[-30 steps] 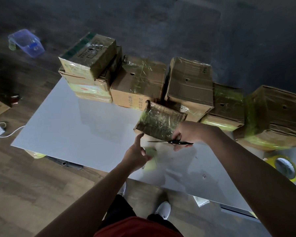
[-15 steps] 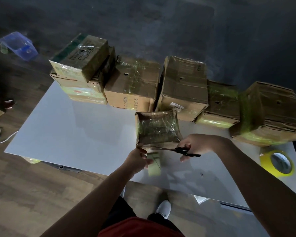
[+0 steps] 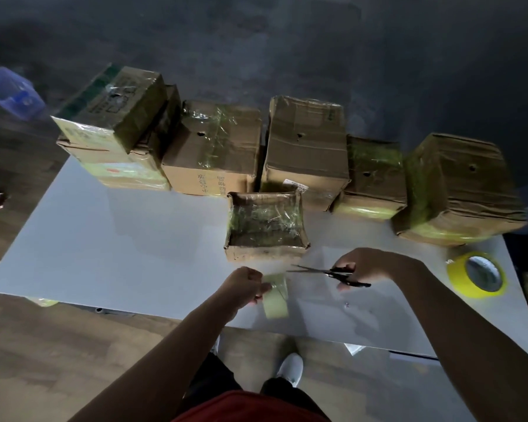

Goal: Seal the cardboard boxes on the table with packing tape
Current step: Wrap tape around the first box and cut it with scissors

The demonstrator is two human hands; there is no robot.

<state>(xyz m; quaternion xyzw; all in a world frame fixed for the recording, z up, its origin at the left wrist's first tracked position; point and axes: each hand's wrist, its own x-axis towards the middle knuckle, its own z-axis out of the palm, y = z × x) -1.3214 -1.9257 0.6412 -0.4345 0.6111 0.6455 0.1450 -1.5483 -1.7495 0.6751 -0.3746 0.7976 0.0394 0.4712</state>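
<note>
A small cardboard box (image 3: 265, 226), its top covered in shiny clear tape, stands flat on the white table (image 3: 110, 245) in front of me. Just below it my left hand (image 3: 246, 287) pinches a short strip of pale tape (image 3: 275, 295) that hangs down. My right hand (image 3: 369, 266) grips black scissors (image 3: 326, 272), blades pointing left toward the strip, a little apart from it. A yellow roll of packing tape (image 3: 477, 278) lies on the table at the right.
Several taped cardboard boxes (image 3: 307, 150) stand in a row along the table's far edge, two stacked at the left (image 3: 110, 117). A blue plastic container (image 3: 11, 92) sits on the floor far left. My feet are under the near table edge.
The small box has gone from tilted in the air to lying flat on the table. My left hand now holds a cut strip of tape; the scissors drew back slightly right.
</note>
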